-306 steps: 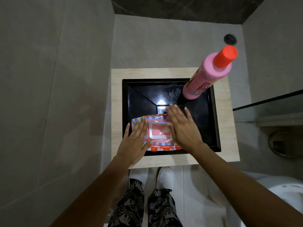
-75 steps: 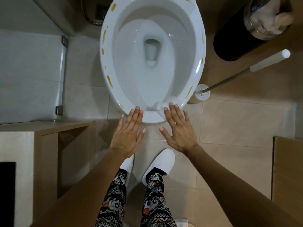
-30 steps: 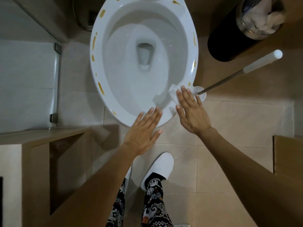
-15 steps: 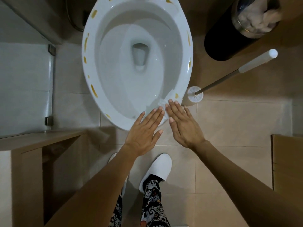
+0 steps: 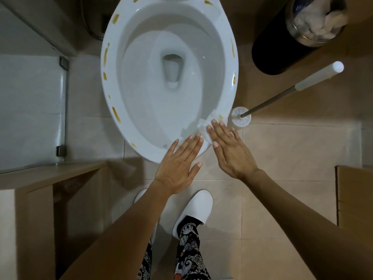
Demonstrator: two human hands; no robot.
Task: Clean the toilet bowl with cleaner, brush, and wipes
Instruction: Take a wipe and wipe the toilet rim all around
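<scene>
The step in hand looks like the wiping of the toilet bowl (image 5: 129, 126) rim with a wipe (image 5: 204, 126). The right hand (image 5: 232, 150) lies flat with its fingers straight and spread a little, the fingertips (image 5: 215, 124) pressing the white wipe down on the near right part of the rim. The left hand (image 5: 177, 164) is also flat and spread, holding nothing; its fingertips reach the front edge of the rim just beside the wipe, though whether they rest on the rim or hover above it cannot be told.

Yellow-brown marks (image 5: 116, 115) still dot the rim: several along its left side, some on its right side farther from the person, and one (image 5: 220, 117) just beyond the wipe. So the wiping seems at an early stage. The next move calls for sliding the wipe along the rim, keeping flat pressure so it does not bunch or slip into the bowl, first over the mark beside it.

The brush (image 5: 282, 96) stands in its holder (image 5: 241, 118) on the floor, just right of the bowl and close to the right hand, its handle leaning away to the right. A dark bin (image 5: 268, 47) stands on the floor right of the bowl, at its far end. No cleaner bottle is in view.
</scene>
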